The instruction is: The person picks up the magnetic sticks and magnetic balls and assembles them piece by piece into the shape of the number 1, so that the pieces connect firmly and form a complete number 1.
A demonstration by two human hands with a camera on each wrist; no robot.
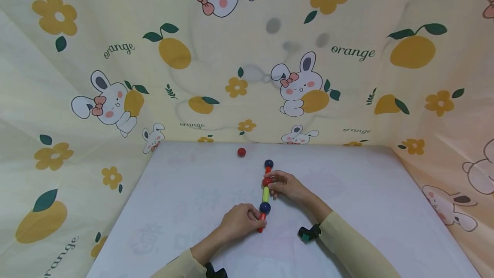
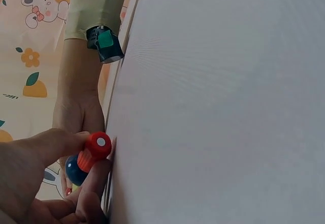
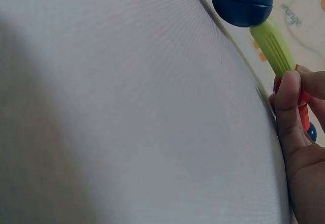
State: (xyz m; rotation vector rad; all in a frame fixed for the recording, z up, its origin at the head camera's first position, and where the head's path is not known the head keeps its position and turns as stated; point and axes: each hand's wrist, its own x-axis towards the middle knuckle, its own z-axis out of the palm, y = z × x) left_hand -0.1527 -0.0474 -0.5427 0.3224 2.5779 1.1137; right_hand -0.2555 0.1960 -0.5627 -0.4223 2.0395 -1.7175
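Red, green, blue chain (image 1: pixel 266 194), both hands (image 1: pixel 238 221) (image 1: pixel 290 188) gripping, red ball (image 1: pixel 241 152) on tabletop (image 1: pixel 366 200)

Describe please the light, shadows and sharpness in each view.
Head view: brightest, the flat white tabletop softly lit; left wrist view: dimmer, with fine radiating lines on the tabletop; right wrist view: also dim, a soft dark shadow lower left, the dark-blue plastic ball fairly sharp.

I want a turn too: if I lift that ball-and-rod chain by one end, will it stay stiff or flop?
The ball-and-rod chain might bend or come apart where pieces meet, since it's several separate shapes in a row. The yellow-green rod itself will probably stay stiff, because it looks straight.
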